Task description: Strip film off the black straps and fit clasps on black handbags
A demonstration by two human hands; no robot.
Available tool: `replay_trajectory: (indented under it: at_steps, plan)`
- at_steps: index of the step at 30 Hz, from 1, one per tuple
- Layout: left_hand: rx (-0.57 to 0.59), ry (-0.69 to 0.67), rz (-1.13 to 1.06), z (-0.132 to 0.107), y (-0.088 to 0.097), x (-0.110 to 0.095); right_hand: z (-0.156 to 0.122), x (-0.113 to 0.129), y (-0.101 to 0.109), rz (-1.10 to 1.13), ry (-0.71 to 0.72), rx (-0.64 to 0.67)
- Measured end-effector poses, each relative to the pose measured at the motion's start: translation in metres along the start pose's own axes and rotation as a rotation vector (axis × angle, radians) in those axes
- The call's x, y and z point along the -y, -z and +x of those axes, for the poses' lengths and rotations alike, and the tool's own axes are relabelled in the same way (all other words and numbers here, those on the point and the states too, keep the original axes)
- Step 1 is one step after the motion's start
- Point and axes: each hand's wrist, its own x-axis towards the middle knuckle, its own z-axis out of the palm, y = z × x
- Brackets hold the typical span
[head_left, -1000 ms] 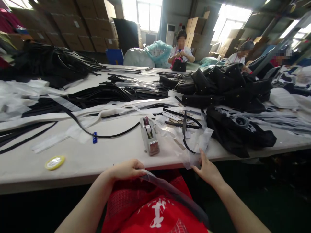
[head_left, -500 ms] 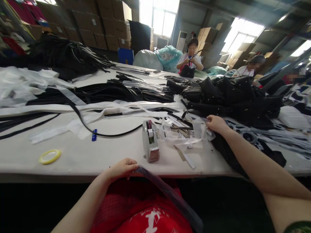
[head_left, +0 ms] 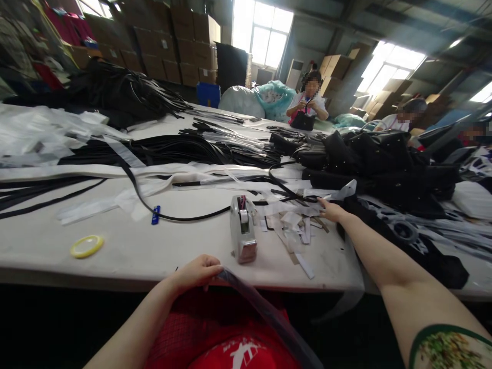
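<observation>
My left hand [head_left: 196,272] is closed at the table's near edge, pinching the end of a long clear plastic sleeve with a dark strap inside [head_left: 265,315] that runs down over my red apron. My right hand [head_left: 331,210] reaches out over the table into a litter of clear plastic wrappers and paper strips [head_left: 294,223]; its fingers touch the plastic, but I cannot see whether they grip any. A grey tape dispenser [head_left: 243,234] stands between my hands.
A yellow tape roll [head_left: 86,246] lies at the front left on the white table [head_left: 154,246]. A black cord with a blue clip [head_left: 155,214] crosses the middle. Piles of black straps [head_left: 184,148] and black bags [head_left: 384,159] fill the back. Other people sit at the far end.
My right hand went from the table's near edge out to the wrapper pile and has now drawn slightly back and down. The left hand stayed put with the sleeve. The camera tilted up.
</observation>
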Motion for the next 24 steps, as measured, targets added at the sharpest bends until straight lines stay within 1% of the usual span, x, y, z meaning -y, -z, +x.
replay_trajectory:
  at_steps: [2, 5, 6, 7, 8, 9, 10, 11, 12, 13, 15, 16, 17, 19, 20, 22, 23, 24]
  plan:
    - [0.01, 0.003, -0.011, -0.001, 0.0, 0.0, -0.017, -0.01, -0.005, -0.012, -0.064, 0.009]
    - [0.025, 0.008, 0.013, -0.002, 0.0, 0.0, -0.053, -0.03, 0.0, -0.047, -0.183, 0.018]
    - [0.026, 0.006, 0.03, -0.002, 0.0, 0.0, -0.069, -0.037, 0.001, -0.062, -0.228, 0.045]
    - [0.026, 0.002, 0.043, -0.002, 0.0, -0.001, -0.088, -0.044, -0.002, -0.073, -0.28, 0.113]
    - [0.027, -0.001, 0.05, -0.003, 0.0, -0.001, -0.108, -0.049, -0.006, -0.074, -0.333, 0.224]
    - [0.026, -0.006, 0.052, -0.003, 0.0, -0.001, -0.13, -0.054, -0.014, -0.064, -0.38, 0.362]
    - [0.028, -0.01, 0.051, -0.002, 0.0, -0.001, -0.151, -0.057, -0.024, -0.037, -0.42, 0.516]
    - [0.032, -0.012, 0.048, -0.002, 0.0, -0.001, -0.172, -0.06, -0.036, -0.003, -0.442, 0.634]
    - [0.04, -0.013, 0.044, -0.002, -0.001, -0.002, -0.19, -0.061, -0.047, 0.03, -0.448, 0.682]
    - [0.048, -0.013, 0.04, -0.002, -0.001, -0.002, -0.205, -0.062, -0.057, 0.064, -0.439, 0.679]
    - [0.057, -0.004, 0.035, -0.002, -0.001, -0.003, -0.225, -0.061, -0.071, 0.122, -0.41, 0.606]
    - [0.06, 0.002, 0.034, -0.002, -0.001, -0.003, -0.23, -0.06, -0.074, 0.148, -0.397, 0.589]
    - [0.059, 0.007, 0.032, -0.002, -0.001, -0.003, -0.23, -0.059, -0.074, 0.172, -0.387, 0.6]
    - [0.06, 0.011, 0.022, -0.002, 0.0, -0.003, -0.22, -0.056, -0.064, 0.217, -0.359, 0.672]
    - [0.067, 0.009, 0.014, -0.001, 0.001, -0.002, -0.21, -0.054, -0.056, 0.231, -0.336, 0.721]
    - [0.078, -0.003, -0.005, -0.001, 0.001, -0.001, -0.179, -0.052, -0.031, 0.248, -0.267, 0.785]
    - [0.077, -0.01, -0.014, -0.002, 0.002, 0.0, -0.159, -0.051, -0.015, 0.254, -0.224, 0.779]
    - [0.071, -0.019, -0.021, -0.002, 0.002, 0.001, -0.137, -0.05, 0.002, 0.26, -0.177, 0.737]
